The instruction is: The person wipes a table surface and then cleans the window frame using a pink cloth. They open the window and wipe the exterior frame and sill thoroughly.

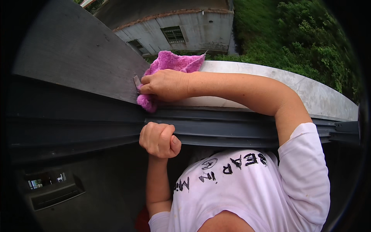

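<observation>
My right hand (166, 85) is closed on a fluffy pink cloth (176, 62), at the corner where a pale outer sill (243, 68) meets a grey wall (87, 55). Part of the cloth spreads beyond the hand, and a bunched end hangs below the fingers onto the dark frame. A small flat grey strip (136, 82) shows beside my fingertips; whether I hold it cannot be told. Nearer my body, my left hand (160, 139) is a fist against the dark metal window frame (220, 127), with no object visible in it.
The frame's grooved tracks run left to right before my chest, and a dark upright frame section (72, 121) continues at left. Outside stand a weathered building (197, 32) with barred windows and green bushes (313, 43). A recessed fixture (58, 197) shows at lower left.
</observation>
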`<state>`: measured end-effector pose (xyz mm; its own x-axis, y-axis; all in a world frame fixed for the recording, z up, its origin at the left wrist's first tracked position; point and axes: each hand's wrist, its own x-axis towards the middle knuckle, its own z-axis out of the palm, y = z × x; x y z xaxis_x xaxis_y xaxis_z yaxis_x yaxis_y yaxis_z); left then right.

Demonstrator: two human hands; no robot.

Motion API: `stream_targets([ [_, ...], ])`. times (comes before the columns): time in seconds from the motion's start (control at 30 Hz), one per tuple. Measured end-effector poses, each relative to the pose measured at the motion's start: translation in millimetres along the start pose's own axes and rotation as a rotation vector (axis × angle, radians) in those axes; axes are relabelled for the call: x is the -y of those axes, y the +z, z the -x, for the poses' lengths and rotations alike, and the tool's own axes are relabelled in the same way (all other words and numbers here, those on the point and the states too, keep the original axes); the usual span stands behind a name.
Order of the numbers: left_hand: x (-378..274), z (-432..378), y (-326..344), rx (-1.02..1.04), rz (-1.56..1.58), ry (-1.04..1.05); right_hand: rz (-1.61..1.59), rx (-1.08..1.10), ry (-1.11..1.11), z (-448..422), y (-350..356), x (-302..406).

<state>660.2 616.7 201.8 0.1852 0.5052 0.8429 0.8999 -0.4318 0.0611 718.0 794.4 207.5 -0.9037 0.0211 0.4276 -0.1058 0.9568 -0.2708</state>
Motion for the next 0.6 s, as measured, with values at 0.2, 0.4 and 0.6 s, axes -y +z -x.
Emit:
stream_targets([
  [0.2, 3, 2, 8, -0.043, -0.011, 0.010, 0.201, -0.107, 0.240, -1, -62, -37],
  [0.4, 8, 1, 9, -0.030, 0.009, 0.011, -0.270, -0.045, 0.114, 2, 3, 1],
  [0.6, 17, 3, 15, -0.051, 0.022, -0.012, 0.468, 0.127, 0.304, -6, -30, -34],
])
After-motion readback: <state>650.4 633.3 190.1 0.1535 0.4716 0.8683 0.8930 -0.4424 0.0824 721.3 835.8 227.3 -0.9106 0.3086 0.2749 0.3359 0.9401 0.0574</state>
